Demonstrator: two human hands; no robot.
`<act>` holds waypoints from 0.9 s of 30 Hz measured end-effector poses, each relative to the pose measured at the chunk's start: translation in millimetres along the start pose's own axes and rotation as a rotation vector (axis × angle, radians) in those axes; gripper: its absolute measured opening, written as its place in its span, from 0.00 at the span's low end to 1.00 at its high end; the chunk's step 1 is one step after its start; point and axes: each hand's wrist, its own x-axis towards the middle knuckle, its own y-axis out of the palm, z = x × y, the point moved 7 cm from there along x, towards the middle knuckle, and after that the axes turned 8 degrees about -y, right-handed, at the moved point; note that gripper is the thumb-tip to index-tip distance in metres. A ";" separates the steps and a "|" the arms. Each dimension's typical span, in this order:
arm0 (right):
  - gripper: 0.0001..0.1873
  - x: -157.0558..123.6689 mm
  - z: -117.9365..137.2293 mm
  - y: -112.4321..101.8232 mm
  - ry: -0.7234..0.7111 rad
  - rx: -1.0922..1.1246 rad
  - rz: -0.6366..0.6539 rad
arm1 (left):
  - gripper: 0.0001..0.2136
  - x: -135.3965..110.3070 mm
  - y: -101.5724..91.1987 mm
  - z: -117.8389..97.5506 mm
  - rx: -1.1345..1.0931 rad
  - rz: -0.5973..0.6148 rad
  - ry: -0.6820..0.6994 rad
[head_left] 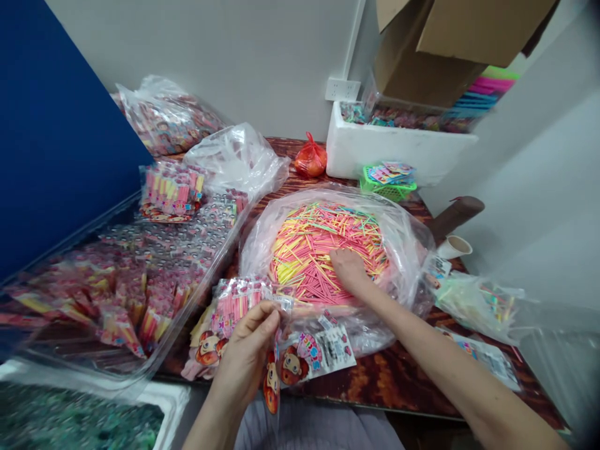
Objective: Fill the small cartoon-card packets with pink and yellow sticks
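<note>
Over the table (398, 375), left hand (246, 353) pinches packet (234, 305); right hand (349, 270), grip unclear, touches sticks (307, 240)

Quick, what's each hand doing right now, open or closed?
Left hand: closed, pinching a printed packet.
Right hand: resting on the coloured sticks; grip cannot be told.

Small packing workroom: table (398, 375) crowded with bulk bags of coloured sticks (323, 250), filled cartoon-printed packets (171, 190), foam box (394, 147) and cardboard cartons (450, 44).
</note>
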 end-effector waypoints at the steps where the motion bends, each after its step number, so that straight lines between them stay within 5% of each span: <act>1: 0.11 0.4 -2.5 -1.5 -0.006 -0.006 -0.005 | 0.13 1.3 -1.5 1.1 -0.006 0.001 0.001; 5: 0.09 -8.8 -17.4 -13.8 0.054 0.195 -0.175 | 0.12 6.0 -8.8 8.7 -0.005 -0.006 0.002; 8: 0.09 -31.1 -21.9 -12.6 0.128 0.797 -0.358 | 0.12 9.8 -11.5 14.4 0.016 -0.016 -0.007; 12: 0.07 -70.1 -5.8 14.5 0.235 1.439 -0.399 | 0.11 14.8 -6.6 17.6 0.073 -0.001 0.010; 19: 0.08 -111.0 6.2 50.0 0.360 1.526 -0.418 | 0.11 21.9 1.3 31.3 0.158 -0.014 -0.009; 27: 0.07 -117.2 19.2 21.4 0.196 1.446 -0.473 | 0.08 25.7 5.0 35.8 0.478 0.014 0.122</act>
